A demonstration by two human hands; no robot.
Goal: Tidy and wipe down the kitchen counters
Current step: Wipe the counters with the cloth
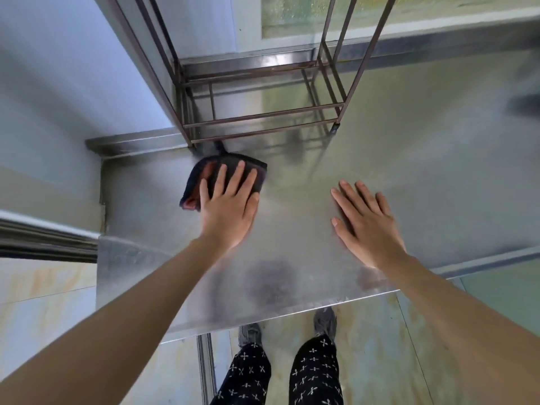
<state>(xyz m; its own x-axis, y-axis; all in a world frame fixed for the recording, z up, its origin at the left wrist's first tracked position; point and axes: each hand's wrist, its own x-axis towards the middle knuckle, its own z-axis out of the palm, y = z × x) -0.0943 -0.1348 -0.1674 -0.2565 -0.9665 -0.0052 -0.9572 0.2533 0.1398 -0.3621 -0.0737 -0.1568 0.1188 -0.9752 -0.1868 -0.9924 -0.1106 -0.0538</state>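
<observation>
Left hand presses the cloth flat-fingered, ungripped, beside the rack leg, which could snag it; right hand lies open on the counter.

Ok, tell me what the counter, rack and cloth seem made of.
Grey metal counter: likely brushed stainless steel, dull sheen with blurred reflections. Brown bar-frame rack: metal, apparently painted or rusty. Dark folded cloth under the left hand: soft fabric, maybe microfibre.

We see a brushed stainless-steel tabletop, dull-sheened and smudged. On it lies a dark, soft folded cloth. The brown metal-bar rack looks matt.
</observation>
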